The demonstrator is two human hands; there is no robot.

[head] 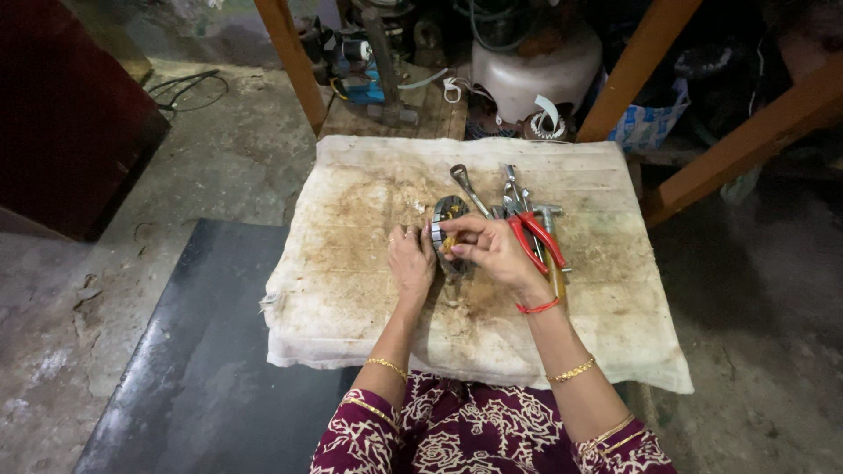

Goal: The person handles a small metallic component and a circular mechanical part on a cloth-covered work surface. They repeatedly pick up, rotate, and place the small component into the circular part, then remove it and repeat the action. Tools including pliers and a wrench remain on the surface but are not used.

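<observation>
**Both hands meet at a round metal part on the cloth**

Head view: the round metal part stands on edge on the stained cloth that covers the bench, between the two hands. The left hand steadies it from its left side, fingers curled against it. The right hand comes from the right, its grip pinched closed on something small and yellowish at the part's face. Red-handled pliers lie just beside the right hand.
</observation>
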